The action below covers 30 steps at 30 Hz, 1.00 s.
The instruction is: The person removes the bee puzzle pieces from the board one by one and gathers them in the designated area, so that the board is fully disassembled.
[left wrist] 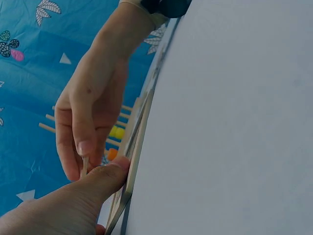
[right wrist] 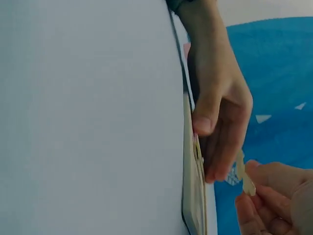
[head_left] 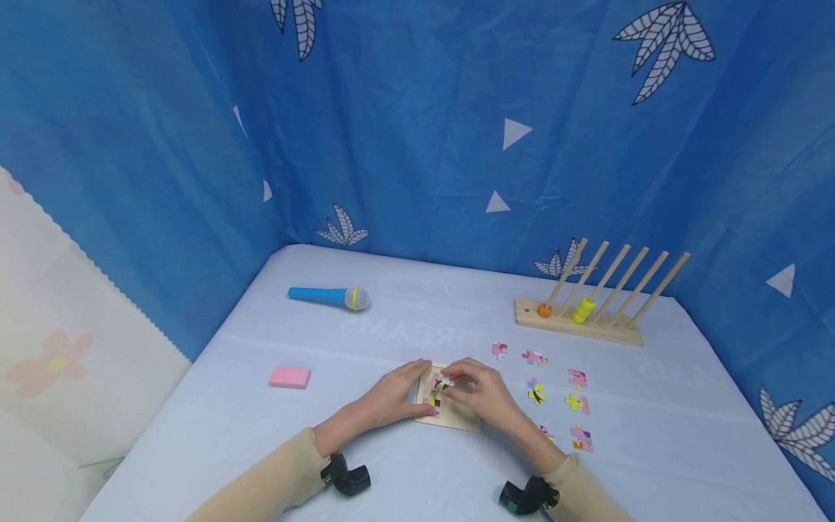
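A small wooden puzzle board (head_left: 462,419) lies on the table, with pink, yellow and black picture pieces in its left part. My left hand (head_left: 391,397) holds the board at its left side, thumb on the near part and fingers by the far corner. Over the board, my right hand (head_left: 488,395) pinches a thin puzzle piece (right wrist: 248,183) between thumb and fingers. In the right wrist view the piece stands on edge, apart from the board, so its picture is hidden. Several loose puzzle pieces (head_left: 536,391) lie to the right, one partly behind my right wrist.
A wooden bead stand (head_left: 580,328) with upright rods, an orange bead and yellow beads stands at the back right. At the back left lies a blue toy microphone (head_left: 326,296). A pink block (head_left: 290,377) is left of my left hand. Blue curtain (head_left: 417,145) hangs behind the table.
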Available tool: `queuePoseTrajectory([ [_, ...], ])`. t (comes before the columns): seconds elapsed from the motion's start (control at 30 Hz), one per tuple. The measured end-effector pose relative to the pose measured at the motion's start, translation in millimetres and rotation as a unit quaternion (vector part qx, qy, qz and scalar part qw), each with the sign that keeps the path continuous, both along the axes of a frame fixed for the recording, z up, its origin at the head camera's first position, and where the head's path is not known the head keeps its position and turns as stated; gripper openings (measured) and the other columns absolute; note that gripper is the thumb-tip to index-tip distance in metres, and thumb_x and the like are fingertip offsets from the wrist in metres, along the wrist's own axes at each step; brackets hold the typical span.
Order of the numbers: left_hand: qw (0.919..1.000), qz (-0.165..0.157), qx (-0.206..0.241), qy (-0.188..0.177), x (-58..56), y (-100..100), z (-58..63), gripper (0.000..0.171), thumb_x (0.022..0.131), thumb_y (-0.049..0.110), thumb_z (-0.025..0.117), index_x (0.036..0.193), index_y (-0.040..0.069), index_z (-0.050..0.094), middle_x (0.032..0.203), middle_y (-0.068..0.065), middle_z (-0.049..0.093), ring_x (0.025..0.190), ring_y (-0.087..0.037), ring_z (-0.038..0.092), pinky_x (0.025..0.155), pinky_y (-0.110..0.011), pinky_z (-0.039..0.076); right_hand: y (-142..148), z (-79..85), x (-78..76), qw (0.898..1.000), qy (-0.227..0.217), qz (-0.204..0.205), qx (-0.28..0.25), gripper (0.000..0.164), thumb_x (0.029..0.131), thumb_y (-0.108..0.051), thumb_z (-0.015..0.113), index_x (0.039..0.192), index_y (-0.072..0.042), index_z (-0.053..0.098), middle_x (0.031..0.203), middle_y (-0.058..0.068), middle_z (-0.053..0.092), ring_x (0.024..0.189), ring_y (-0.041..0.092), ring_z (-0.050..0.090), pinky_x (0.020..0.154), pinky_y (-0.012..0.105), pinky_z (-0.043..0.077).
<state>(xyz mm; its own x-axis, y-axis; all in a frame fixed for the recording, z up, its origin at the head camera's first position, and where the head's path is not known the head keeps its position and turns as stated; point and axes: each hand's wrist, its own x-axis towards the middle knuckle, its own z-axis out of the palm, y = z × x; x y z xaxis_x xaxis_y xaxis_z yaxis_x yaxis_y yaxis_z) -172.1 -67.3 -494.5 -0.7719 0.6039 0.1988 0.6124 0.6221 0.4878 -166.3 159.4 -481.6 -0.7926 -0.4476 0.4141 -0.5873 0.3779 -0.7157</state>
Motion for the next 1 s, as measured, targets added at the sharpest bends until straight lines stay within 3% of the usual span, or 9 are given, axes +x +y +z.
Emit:
queuePoseTrajectory([
  [0.17, 1.0000, 0.001, -0.008, -0.006, 1.9, 2.6, 1.1, 0.087, 0.080, 0.052, 0.069, 0.141, -0.003, 0.039, 0.142, -0.020, 0.041, 0.130, -0.031, 0.039, 0.104, -0.041, 0.035, 38.7, 17.1, -2.8, 0.996, -0.079, -0.037, -0.032, 0.028, 0.083, -0.007, 0.072, 0.110, -0.001, 0.066, 0.106, 0.010, 0.065, 0.099, 0.027, 0.062, 0.088, 0.037, 0.050],
  [0.33, 1.0000, 0.005, -0.007, -0.002, 3.6, 1.6, 2.8, 0.088, 0.079, 0.053, 0.070, 0.140, -0.004, 0.040, 0.142, -0.019, 0.042, 0.130, -0.031, 0.039, 0.104, -0.041, 0.035, 71.8, 23.2, -4.6, 0.990, -0.119, -0.079, -0.005, 0.032, 0.084, -0.009, 0.072, 0.114, 0.000, 0.064, 0.111, 0.012, 0.064, 0.104, 0.029, 0.060, 0.090, 0.035, 0.049],
  [0.5, 1.0000, 0.005, 0.000, -0.004, 3.8, 1.2, 2.0, 0.088, 0.079, 0.052, 0.070, 0.141, -0.003, 0.039, 0.142, -0.019, 0.041, 0.131, -0.030, 0.038, 0.105, -0.041, 0.035, 88.6, 16.1, -6.0, 0.984, -0.141, -0.106, 0.039, 0.031, 0.084, -0.013, 0.072, 0.113, -0.003, 0.066, 0.111, 0.009, 0.063, 0.103, 0.027, 0.061, 0.087, 0.034, 0.051],
  [0.67, 0.9999, 0.007, 0.001, -0.010, 3.3, 1.3, 0.0, 0.088, 0.079, 0.052, 0.070, 0.142, -0.001, 0.038, 0.143, -0.018, 0.040, 0.132, -0.029, 0.037, 0.105, -0.040, 0.034, 92.7, 7.9, -7.9, 0.980, -0.142, -0.120, 0.070, 0.028, 0.082, -0.011, 0.074, 0.110, -0.007, 0.068, 0.109, 0.005, 0.064, 0.098, 0.024, 0.063, 0.083, 0.034, 0.052],
  [1.0, 0.9999, 0.007, -0.004, -0.007, 2.5, 0.5, 0.0, 0.088, 0.079, 0.053, 0.069, 0.142, -0.002, 0.039, 0.143, -0.018, 0.040, 0.132, -0.029, 0.037, 0.105, -0.040, 0.034, 89.7, 7.2, -8.9, 0.981, -0.090, -0.119, 0.124, 0.030, 0.080, -0.007, 0.075, 0.109, -0.006, 0.069, 0.107, 0.006, 0.065, 0.100, 0.024, 0.062, 0.084, 0.038, 0.052],
])
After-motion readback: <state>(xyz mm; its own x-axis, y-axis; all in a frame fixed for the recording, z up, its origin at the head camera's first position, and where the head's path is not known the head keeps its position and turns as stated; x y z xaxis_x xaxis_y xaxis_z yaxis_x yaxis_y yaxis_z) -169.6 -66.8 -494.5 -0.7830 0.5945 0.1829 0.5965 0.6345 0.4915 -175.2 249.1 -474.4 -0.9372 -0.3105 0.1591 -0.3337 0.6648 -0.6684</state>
